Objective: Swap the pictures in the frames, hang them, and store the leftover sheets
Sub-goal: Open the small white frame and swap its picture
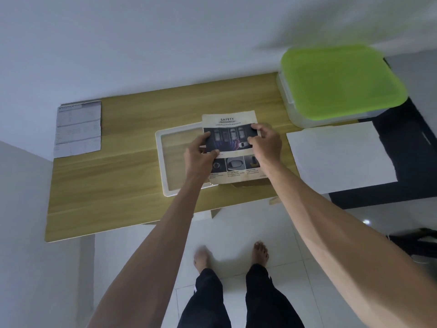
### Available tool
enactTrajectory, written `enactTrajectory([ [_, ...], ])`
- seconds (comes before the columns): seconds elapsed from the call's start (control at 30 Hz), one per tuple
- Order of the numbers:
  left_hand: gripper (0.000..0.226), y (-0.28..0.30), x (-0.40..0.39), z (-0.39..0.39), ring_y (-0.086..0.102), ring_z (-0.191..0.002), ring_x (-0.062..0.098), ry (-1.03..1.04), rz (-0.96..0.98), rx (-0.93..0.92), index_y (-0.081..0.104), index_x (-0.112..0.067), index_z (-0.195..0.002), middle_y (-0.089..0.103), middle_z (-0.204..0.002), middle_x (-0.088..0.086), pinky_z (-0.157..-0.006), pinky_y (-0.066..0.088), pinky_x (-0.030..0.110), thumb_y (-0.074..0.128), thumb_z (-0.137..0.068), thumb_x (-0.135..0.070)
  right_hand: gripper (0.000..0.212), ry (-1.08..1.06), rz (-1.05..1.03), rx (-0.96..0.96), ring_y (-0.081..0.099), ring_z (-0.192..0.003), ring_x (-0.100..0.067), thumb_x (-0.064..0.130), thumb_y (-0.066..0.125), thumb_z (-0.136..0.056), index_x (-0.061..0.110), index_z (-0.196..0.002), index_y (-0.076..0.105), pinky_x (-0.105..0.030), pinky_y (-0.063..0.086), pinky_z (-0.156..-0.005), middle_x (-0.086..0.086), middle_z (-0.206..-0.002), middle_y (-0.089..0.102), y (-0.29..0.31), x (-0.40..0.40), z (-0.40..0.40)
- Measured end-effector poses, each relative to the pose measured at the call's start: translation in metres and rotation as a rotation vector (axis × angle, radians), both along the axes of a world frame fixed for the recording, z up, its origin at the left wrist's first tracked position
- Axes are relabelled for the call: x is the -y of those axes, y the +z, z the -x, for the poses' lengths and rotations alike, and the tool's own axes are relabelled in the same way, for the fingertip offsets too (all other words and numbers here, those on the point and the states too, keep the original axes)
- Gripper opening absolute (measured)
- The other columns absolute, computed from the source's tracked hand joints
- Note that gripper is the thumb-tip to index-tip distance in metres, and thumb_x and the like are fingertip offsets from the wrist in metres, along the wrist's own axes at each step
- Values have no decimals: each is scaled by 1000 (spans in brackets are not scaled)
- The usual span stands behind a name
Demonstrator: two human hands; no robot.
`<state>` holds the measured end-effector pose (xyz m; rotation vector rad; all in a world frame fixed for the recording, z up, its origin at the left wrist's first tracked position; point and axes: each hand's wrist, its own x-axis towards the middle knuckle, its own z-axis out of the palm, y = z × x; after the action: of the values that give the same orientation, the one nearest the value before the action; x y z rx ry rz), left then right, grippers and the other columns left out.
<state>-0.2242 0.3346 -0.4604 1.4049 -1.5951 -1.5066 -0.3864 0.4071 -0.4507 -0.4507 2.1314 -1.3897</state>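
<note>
Room is lying open across the left half of the wooden table (106, 176), whose near edge is running just ahead of the bare feet. Both hands are pinching one printed sheet (230, 147) headed "SAFETY", left hand (201, 157) gripping its left edge, right hand (264, 140) its right, over one white frame (163, 162). One "SPECIFICATION"-like sheet (78, 129) is lying far left; one blank white sheet (340, 155) and one green-lidded box (340, 84) are sitting right.
</note>
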Motion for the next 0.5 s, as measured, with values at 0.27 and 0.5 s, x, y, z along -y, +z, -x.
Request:
enactTrajectory([
  [0.27, 51, -14, -90, 107, 63, -81, 3, -138, -69, -1, 64, -11, -131, 67, -101, 0, -72, 59, 20, 71, -83, 3, 48, -136, -193, -125, 63, -107, -13, -1, 62, -81, 18, -124, 71, -12, 47, -79, -1, -123, 71, -14, -103, 100],
  [0.5, 52, -24, -137, 179, 61, -74, 3, -241, -51, 55, 63, -6, -132, 68, -99, 4, -60, 54, 10, 71, -82, 5, 46, -146, -264, -164, 61, -112, -13, 1, 63, -85, 19, -126, 69, -20, 49, -89, -1, -127, 69, -28, -163, 170],
])
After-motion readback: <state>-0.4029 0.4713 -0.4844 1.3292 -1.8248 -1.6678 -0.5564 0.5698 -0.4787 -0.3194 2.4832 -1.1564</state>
